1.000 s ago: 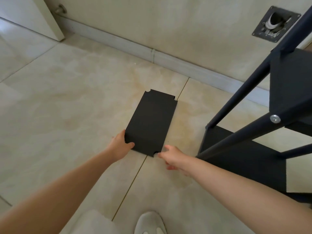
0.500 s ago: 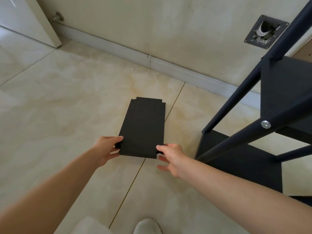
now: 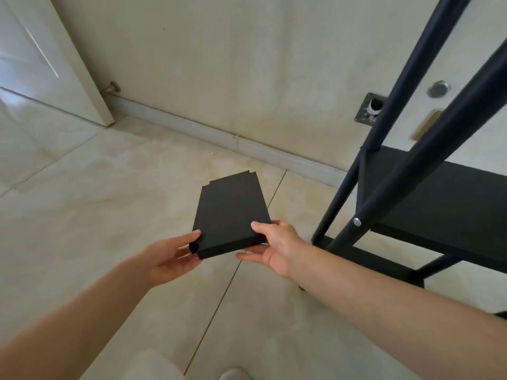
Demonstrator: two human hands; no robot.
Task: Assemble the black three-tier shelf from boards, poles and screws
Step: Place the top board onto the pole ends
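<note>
Board (image 3: 230,212), black and rectangular with notched corners, sits at the centre of the head view, lifted clear of the tiled floor (image 3: 96,215) and tilted so its far end points toward the wall (image 3: 219,64).

Around it: the partly built shelf (image 3: 439,204) fills the right side of the frame, with two dark poles (image 3: 406,78) slanting up to the upper right corner, a black tier fixed between them and a second tier low near the floor. A silver screw (image 3: 357,221) shows on the nearer pole, just right of the board. A white door (image 3: 41,58) stands at the upper left with a doorstop (image 3: 112,87) beside it, a pale baseboard (image 3: 247,144) runs along the wall foot, and a dark metal plate (image 3: 370,111) is set in the wall behind the poles. A shoe tip (image 3: 233,375) shows at the bottom edge. Nothing lies between the board and the shelf.

Left hand (image 3: 170,253) holds the board's near left corner, thumb on top and fingers curled beneath. Right hand (image 3: 277,245) grips the near right corner the same way, thumb lying on the upper face, fingers under the edge.

Half a second ago the board lay flat on the floor with both hands just closing on its near edge; it is now off the floor, and the view has risen so more wall and door show.
</note>
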